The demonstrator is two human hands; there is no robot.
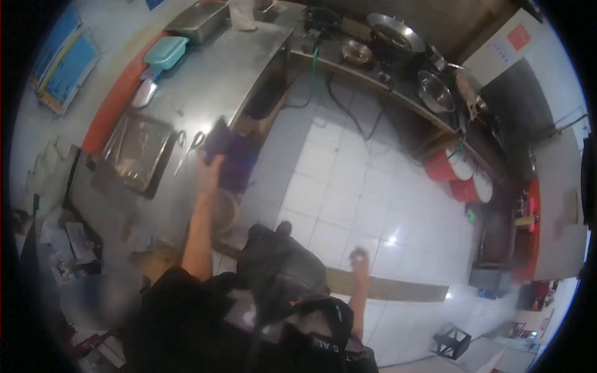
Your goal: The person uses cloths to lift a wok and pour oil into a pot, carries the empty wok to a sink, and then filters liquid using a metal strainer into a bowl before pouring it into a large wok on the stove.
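Observation:
My left hand (213,165) reaches forward over the right edge of the steel table (211,81). Its fingers are closed on a dark blue, limp-looking thing (233,152), perhaps a cloth, which hangs past the table edge; blur hides its exact kind. Close by on the tabletop lies a pair of scissors (194,143). To the left of these is a shallow metal tray (140,152) with some scraps in it. My right hand (359,256) hangs free above the tiled floor, away from any object. Motion smears its fingers.
A turquoise lidded box (166,52) and a steel pan (199,22) stand farther up the table. Along the back runs a stove counter with a wok (396,32) and a metal bowl (435,91). Red buckets (449,165) sit below it. A hose (348,112) trails over the floor.

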